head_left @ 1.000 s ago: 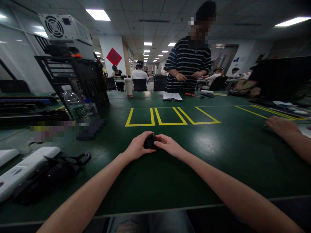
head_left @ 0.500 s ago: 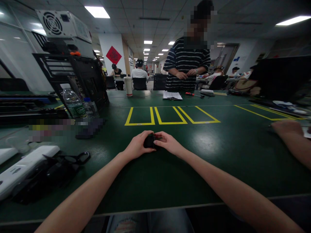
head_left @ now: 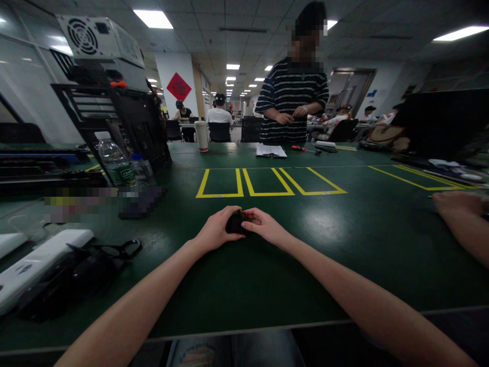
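Observation:
A small black box-like object (head_left: 234, 223) is held between my two hands, a little in front of the yellow tape outlines. My left hand (head_left: 217, 227) wraps round it from the left, thumb on the near side and fingers on the far side. From the right, my right hand (head_left: 263, 224) grips its edge with the thumb and fingertips. Its exact kind is too dark to make out, and the fingers hide part of it. Underneath lies the dark green tabletop (head_left: 244, 280).
Left stand a white power strip (head_left: 46, 255), black glasses-like gear (head_left: 87, 265), bottles (head_left: 116, 160) and an open computer case (head_left: 133, 117). Beyond the yellow tape outlines (head_left: 269, 193) lie a clipboard (head_left: 271, 151) and a red screwdriver (head_left: 298, 148). Another person's hand (head_left: 458, 204) rests at right.
My hands and the black object stay nearly still. The standing person across the table has shifted slightly left, and the other person's hand at right has moved a little to the right.

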{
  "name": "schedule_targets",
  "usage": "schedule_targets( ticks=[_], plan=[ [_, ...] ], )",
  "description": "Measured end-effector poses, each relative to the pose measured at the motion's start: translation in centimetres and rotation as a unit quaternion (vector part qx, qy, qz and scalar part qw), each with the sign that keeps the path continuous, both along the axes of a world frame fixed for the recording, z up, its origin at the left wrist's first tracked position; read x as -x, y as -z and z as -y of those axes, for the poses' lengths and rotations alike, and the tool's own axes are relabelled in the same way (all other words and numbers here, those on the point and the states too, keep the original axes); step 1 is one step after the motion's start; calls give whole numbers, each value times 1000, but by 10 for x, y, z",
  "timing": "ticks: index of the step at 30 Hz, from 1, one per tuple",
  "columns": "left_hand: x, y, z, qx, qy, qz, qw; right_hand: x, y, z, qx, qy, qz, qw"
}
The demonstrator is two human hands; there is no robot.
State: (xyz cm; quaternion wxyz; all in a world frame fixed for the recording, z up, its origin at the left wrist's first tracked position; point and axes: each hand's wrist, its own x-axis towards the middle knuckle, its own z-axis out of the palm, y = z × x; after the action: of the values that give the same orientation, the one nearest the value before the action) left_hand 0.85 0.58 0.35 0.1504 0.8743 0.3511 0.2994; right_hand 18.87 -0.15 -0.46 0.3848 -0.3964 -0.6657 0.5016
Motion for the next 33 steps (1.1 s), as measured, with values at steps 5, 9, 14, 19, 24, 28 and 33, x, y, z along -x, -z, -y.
schedule_targets(
  ticks=[5, 9, 14, 19, 24, 28, 33],
  plan=[
    [1, -1, 1, -3, 3, -3, 1000, -3, -5, 6, -9, -47, -25, 999],
    [0, -1, 1, -8, 2, -6, 1000, 0, -3, 5, -13, -16, -26, 999],
    [0, 0, 0, -9, 0, -6, 1000, 0, -4, 3, -4, 4, 0, 1000],
    [1, 0, 0, -13, 2, -6, 1000, -3, -9, 7, -3, -47, -14, 999],
    [0, 1, -1, -17, 2, -12, 1000, -1, -3, 4, -13, -22, -29, 999],
    [0, 1, 0, -19, 2, -13, 1000, 0, 0, 1, -21, -3, -18, 1000],
    [0, 0, 1, -17, 2, -13, 1000, -3, -3, 3, -4, -42, 0, 999]
  ],
)
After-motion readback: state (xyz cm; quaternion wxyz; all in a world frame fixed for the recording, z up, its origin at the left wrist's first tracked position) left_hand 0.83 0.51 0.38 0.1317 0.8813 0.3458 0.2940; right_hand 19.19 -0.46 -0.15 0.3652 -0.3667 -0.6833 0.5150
